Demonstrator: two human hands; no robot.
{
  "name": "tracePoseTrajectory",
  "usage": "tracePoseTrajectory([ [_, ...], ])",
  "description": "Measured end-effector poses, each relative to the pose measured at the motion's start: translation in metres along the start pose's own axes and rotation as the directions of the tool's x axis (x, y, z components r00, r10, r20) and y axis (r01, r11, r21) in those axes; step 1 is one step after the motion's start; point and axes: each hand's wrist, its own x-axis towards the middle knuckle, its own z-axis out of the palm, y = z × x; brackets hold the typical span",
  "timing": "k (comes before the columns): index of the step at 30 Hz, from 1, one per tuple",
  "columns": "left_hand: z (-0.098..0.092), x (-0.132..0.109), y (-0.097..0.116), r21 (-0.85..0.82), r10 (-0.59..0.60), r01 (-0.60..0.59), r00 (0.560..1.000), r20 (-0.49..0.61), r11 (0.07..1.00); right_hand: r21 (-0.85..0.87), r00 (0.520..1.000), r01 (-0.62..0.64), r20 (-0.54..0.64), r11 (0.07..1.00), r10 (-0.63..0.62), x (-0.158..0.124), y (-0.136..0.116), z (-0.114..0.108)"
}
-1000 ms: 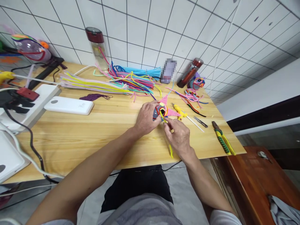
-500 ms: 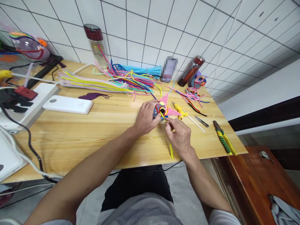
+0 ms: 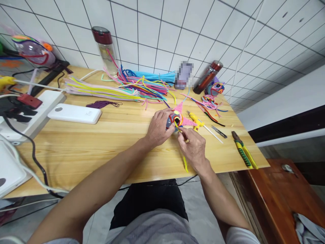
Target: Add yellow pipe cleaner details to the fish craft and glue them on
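Observation:
My left hand (image 3: 158,128) is closed round a small pipe-cleaner figure (image 3: 177,117) with pink woven cones and a red, yellow and black round middle, held just above the wooden table (image 3: 101,142). My right hand (image 3: 193,148) pinches a yellow pipe cleaner (image 3: 185,164) that runs from the figure's middle down past my palm to the table's front edge. Both hands touch at the figure.
A heap of coloured pipe cleaners (image 3: 132,88) lies at the back. A yellow glue gun (image 3: 195,119), small snips (image 3: 218,131) and green-yellow pliers (image 3: 243,154) lie to the right. A white power bank (image 3: 74,113), power strip (image 3: 33,115), two bottles (image 3: 105,49) and finished figures (image 3: 215,88) stand around.
Both hands have stayed at the figure; the right hand's fingers shifted slightly toward it with the yellow pipe cleaner. The view moved a little.

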Motion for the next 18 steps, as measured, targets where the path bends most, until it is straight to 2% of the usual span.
tracePoseTrajectory([
  [18,0.0001,0.0022,0.0004,0.004,-0.025,0.025,1.000,-0.002,1.000,0.011,0.999,0.006,0.047,1.000,-0.006,0.0001,0.0016,-0.0014],
])
